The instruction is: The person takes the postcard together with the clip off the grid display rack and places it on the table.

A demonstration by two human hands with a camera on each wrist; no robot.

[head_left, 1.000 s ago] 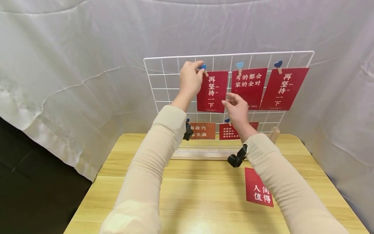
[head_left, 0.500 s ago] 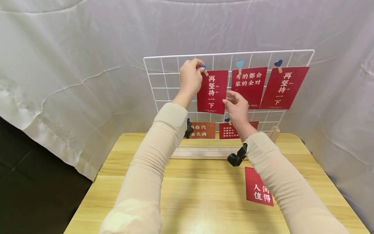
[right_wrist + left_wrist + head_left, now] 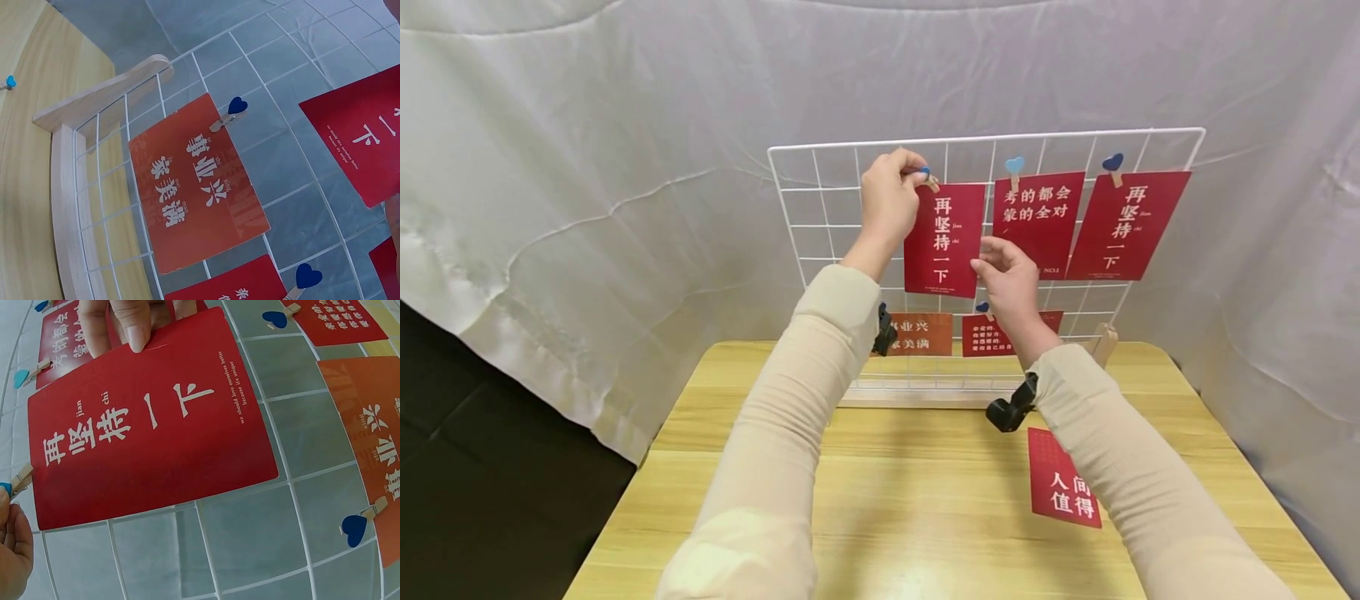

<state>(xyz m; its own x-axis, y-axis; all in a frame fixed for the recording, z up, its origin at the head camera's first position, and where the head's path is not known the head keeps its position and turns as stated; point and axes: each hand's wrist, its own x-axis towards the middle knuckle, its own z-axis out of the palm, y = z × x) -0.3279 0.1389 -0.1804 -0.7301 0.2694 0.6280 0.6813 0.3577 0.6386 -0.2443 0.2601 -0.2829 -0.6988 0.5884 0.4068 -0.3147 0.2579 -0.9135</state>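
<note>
My left hand (image 3: 887,198) pinches a small wooden clothespin (image 3: 22,479) with a blue heart at the top of the wire grid (image 3: 820,148). Its tip is right at the top edge of a red card (image 3: 942,237) with white characters. Lower down, my right hand (image 3: 1011,279) pinches that card's right edge between thumb and fingers. The card stands in front of the grid, its face toward me. Two more red cards, a middle card (image 3: 1037,233) and a right-hand card (image 3: 1127,225), hang to the right under heart clothespins.
On the grid's lower part hang an orange card (image 3: 200,187) and a red card (image 3: 234,281), with dark blue heart clothespins. Another red card (image 3: 1052,475) lies on the wooden table (image 3: 895,500), partly under my right forearm. A wooden base (image 3: 925,398) carries the grid; grey cloth hangs behind.
The red card between my hands has shifted slightly down, and the clothespin in my left hand has tilted a little. My right hand has dipped slightly, still on the card's edge.
</note>
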